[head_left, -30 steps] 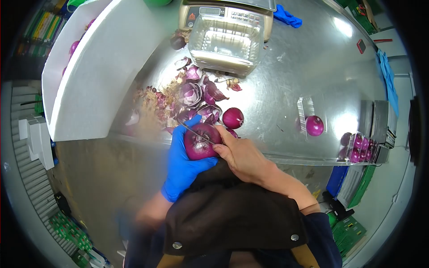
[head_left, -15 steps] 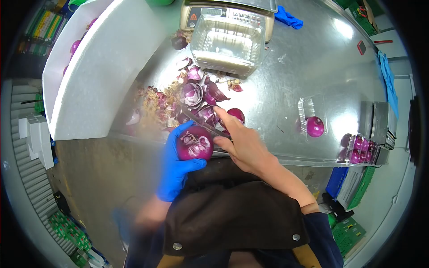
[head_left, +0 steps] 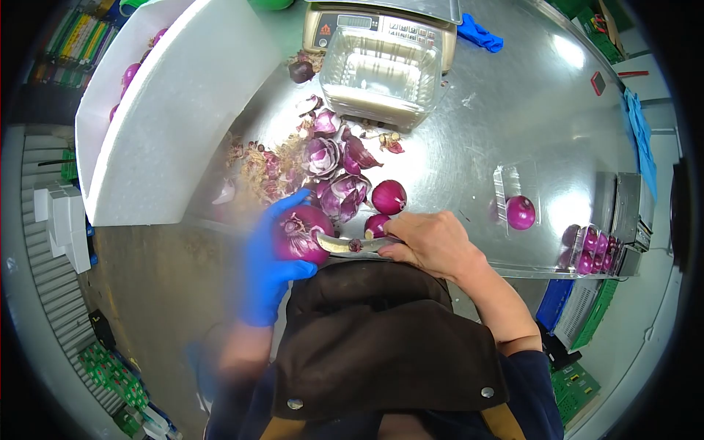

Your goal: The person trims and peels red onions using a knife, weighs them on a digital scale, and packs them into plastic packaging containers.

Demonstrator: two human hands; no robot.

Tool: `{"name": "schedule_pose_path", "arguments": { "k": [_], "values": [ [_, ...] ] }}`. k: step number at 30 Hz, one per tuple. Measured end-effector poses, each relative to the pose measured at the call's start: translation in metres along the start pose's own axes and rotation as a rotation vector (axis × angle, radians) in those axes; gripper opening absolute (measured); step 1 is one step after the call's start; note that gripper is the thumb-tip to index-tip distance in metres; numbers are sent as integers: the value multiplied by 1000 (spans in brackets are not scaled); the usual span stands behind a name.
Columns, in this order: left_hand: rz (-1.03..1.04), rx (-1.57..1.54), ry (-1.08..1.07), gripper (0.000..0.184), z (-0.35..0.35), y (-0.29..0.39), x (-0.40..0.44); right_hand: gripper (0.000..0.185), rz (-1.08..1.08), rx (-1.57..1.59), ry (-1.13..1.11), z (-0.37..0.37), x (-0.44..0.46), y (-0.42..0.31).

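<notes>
My left hand [head_left: 265, 260], in a blue glove, is closed around a large red onion [head_left: 299, 233] just off the table's front edge. In my bare right hand [head_left: 431, 244] is a knife [head_left: 339, 244], its curved blade pointing left. The blade's tip meets the right side of the onion, and a small dark scrap [head_left: 356, 246] clings to the blade. Two more red onions lie near my right hand: a peeled one [head_left: 389, 197] and a smaller one [head_left: 377, 225] partly behind the fingers. Purple onion peels [head_left: 343, 195] are heaped just beyond the knife.
A white foam box [head_left: 176, 110] holding onions stands at left. Behind the peels, a clear plastic tray [head_left: 381, 81] rests against a scale [head_left: 323, 33]. At right on the metal table [head_left: 462, 147] are a lone onion [head_left: 521, 213] by clear plastic and packed onions [head_left: 592, 249].
The knife has come down from above the onion to its right side, the blade now level. My right hand has moved right and down, while my left hand and onion shifted slightly left.
</notes>
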State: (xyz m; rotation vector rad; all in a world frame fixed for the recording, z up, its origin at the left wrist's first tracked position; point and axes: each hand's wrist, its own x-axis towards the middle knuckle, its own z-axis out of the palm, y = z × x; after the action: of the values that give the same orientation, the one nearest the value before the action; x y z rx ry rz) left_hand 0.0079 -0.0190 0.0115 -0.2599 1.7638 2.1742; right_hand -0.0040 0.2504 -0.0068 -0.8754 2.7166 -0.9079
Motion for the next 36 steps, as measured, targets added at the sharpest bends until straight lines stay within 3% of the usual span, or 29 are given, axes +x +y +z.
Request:
{"name": "schedule_pose_path", "arguments": {
  "k": [7, 18, 27, 30, 33, 36],
  "values": [
    [-94, -9, -101, 98, 2, 10, 1, 43, -25, -13, -21, -7, 7, 4],
    [-86, -105, 61, 92, 9, -1, 3, 36, 118, 362, 110, 64, 0, -2],
    [3, 161, 83, 94, 4, -3, 3, 35, 118, 234, -24, 30, 4, 0],
    [10, 203, 94, 95, 10, -2, 0, 35, 180, 161, 4, 34, 9, -5],
    [21, 202, 135, 94, 16, -5, -3, 36, 413, 211, -24, 47, 11, 3],
    [35, 160, 188, 94, 13, -14, -2, 39, 339, 278, -45, 39, 7, -3]
  ]
}}
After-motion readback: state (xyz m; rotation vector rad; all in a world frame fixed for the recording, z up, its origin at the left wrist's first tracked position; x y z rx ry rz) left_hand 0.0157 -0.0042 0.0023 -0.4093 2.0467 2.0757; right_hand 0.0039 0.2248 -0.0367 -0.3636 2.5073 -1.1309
